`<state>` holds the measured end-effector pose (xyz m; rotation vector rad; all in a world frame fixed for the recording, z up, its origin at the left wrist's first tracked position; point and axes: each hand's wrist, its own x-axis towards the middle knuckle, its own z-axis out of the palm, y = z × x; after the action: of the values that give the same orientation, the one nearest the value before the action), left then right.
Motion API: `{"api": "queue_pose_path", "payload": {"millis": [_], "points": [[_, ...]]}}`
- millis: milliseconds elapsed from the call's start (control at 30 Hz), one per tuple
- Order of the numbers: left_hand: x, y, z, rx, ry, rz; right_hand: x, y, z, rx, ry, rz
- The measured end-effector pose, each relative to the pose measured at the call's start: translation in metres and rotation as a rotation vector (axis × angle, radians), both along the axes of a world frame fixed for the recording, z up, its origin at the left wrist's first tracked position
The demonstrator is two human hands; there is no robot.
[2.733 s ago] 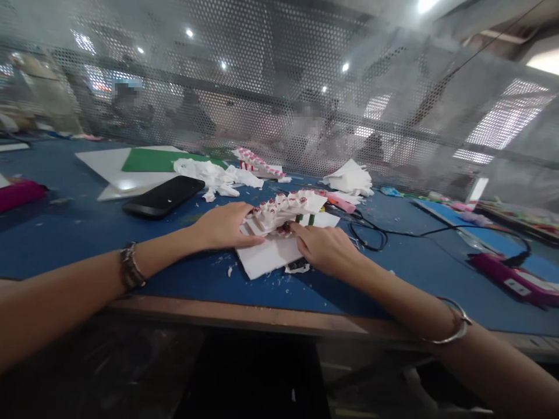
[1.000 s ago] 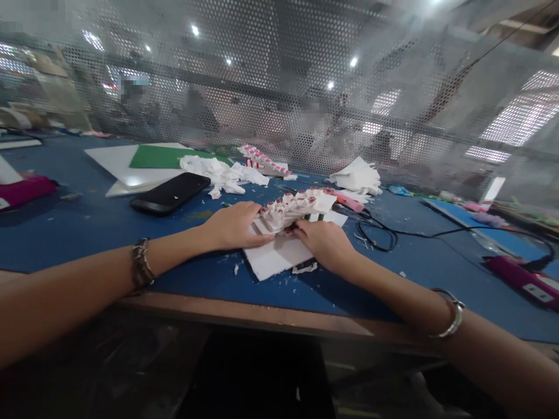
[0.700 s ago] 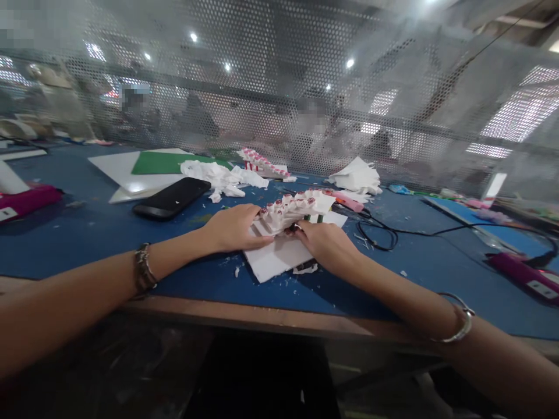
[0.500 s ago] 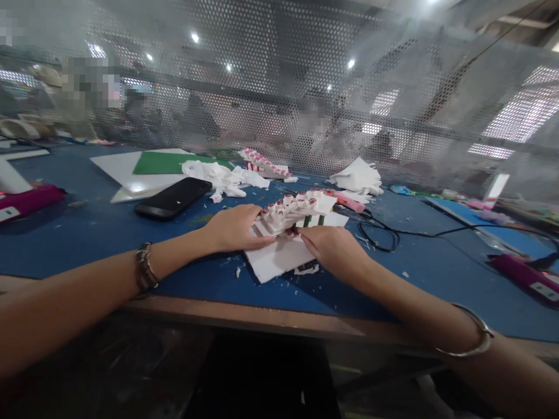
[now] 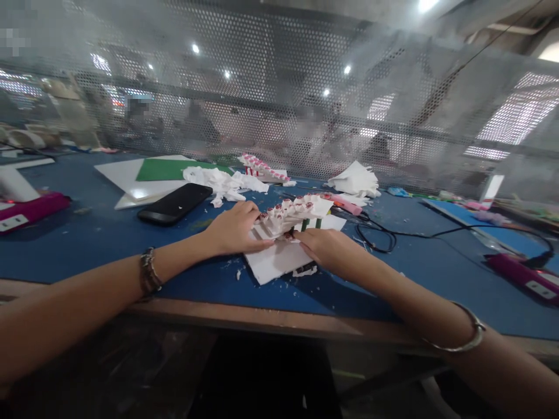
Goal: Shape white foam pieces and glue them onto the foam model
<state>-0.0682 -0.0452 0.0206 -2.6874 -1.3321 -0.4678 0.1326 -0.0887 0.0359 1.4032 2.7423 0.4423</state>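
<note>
A small white model (image 5: pixel 283 215) with a sloping top dotted with dark red pieces and green posts under it stands on a white foam board (image 5: pixel 273 265). My left hand (image 5: pixel 236 228) is closed on the model's left end, with the thumb along its lower front edge and the fingers behind. My right hand (image 5: pixel 325 247) is closed, its fingertips pinched under the raised slope beside a dark red bit near the posts. What lies between those fingertips is hidden. A pink-handled tool (image 5: pixel 347 203) with a black cord lies just behind the model.
A black phone (image 5: pixel 175 203) lies to the left, near crumpled white paper (image 5: pixel 222 181) and a green sheet (image 5: pixel 161 169). A similar pink-dotted model (image 5: pixel 262 169) stands behind. Folded white paper (image 5: pixel 356 179) and a purple power strip (image 5: pixel 522 278) are on the right. Perforated metal screen (image 5: pixel 271 87) borders the back.
The camera view has shifted slightly. My left hand keeps its hold on the model. My right fingertips have moved slightly left under the slope.
</note>
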Motion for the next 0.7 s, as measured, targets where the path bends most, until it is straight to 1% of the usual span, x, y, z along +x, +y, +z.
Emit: {"api": "queue_pose_path", "payload": {"millis": [100,167,267,367,467,600,700], "points": [[0.000,0.001,0.001,-0.006,-0.004,0.001,0.002,0.000,0.004,-0.064,0.045,0.018],[0.000,0.000,0.002,-0.010,-0.009,0.001,0.003,-0.001,0.006,-0.067,0.090,0.013],[0.001,0.000,0.001,-0.019,-0.021,0.004,0.005,-0.005,0.009,-0.032,0.096,0.031],[0.000,0.000,0.001,-0.061,-0.041,0.026,0.007,-0.010,0.012,0.051,0.099,0.063],[-0.001,-0.001,0.001,-0.099,-0.050,0.046,0.008,-0.012,0.014,0.098,0.151,0.064],[-0.003,0.000,0.002,-0.115,-0.041,0.054,0.011,-0.010,0.015,0.010,0.224,0.095],[-0.004,0.002,0.001,-0.115,-0.037,0.044,0.013,-0.006,0.014,-0.012,0.233,0.138]]}}
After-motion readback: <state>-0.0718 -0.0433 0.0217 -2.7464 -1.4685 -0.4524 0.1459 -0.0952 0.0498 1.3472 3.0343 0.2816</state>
